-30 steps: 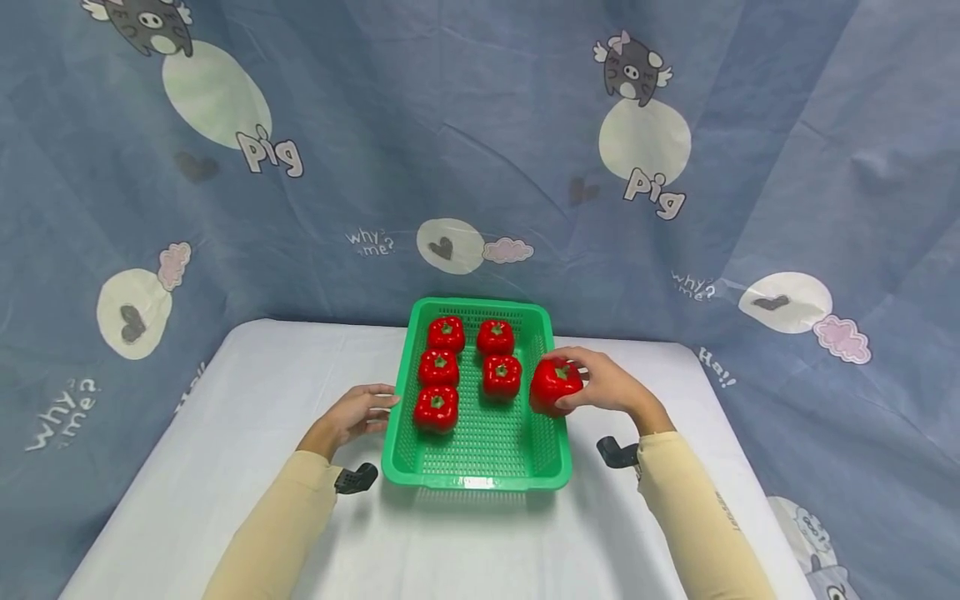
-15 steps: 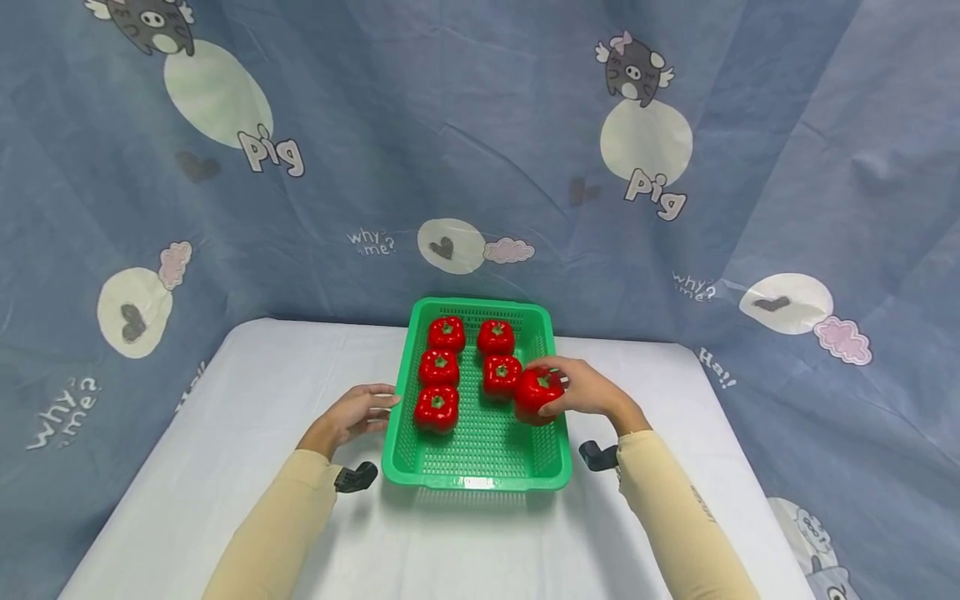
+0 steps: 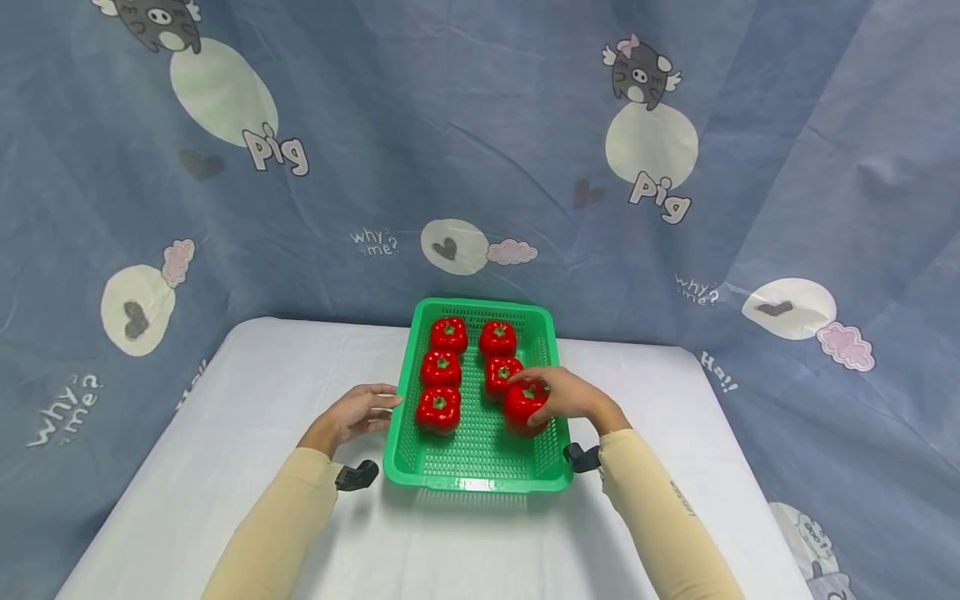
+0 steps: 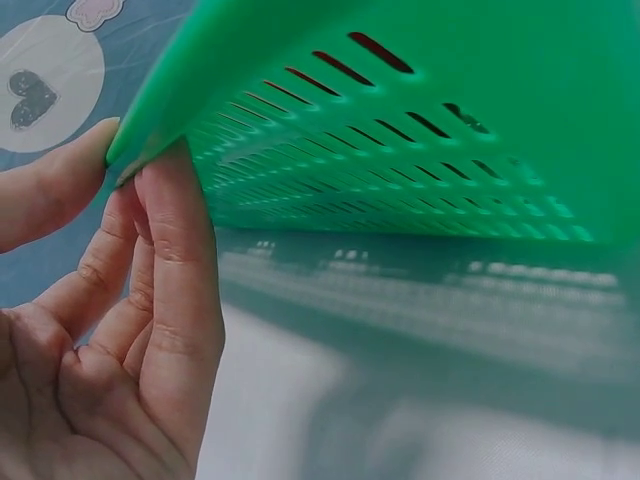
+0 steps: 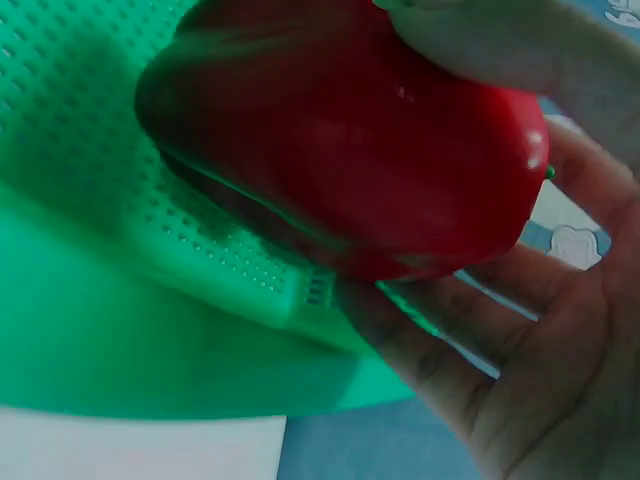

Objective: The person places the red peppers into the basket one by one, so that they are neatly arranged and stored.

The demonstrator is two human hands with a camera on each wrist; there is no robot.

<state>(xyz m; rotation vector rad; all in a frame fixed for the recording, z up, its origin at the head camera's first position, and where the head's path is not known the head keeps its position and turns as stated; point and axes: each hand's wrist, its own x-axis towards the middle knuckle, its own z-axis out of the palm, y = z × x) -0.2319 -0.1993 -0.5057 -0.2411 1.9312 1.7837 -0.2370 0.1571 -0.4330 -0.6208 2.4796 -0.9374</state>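
Note:
A green plastic basket (image 3: 480, 483) holds several red bell peppers, three of them, such as the near one (image 3: 438, 411), lined up along its left side. Two more, including one bell pepper (image 3: 498, 339) at the back, form a second row to the right. My right hand (image 3: 564, 393) grips another bell pepper (image 5: 350, 150) from its right side, low over the basket's right half, in front of that second row. At the basket's left rim my left hand (image 3: 358, 413) pinches the edge between thumb (image 4: 60, 190) and fingers, seen close in the left wrist view.
The basket stands on a white-covered table (image 3: 465, 550). Behind and beside it hangs a blue patterned cloth (image 3: 480, 142). The basket's right wall rises close under my right wrist.
My right hand has carried its bell pepper leftward and toward me, from over the basket's right rim to inside. The left hand has stayed at the left rim.

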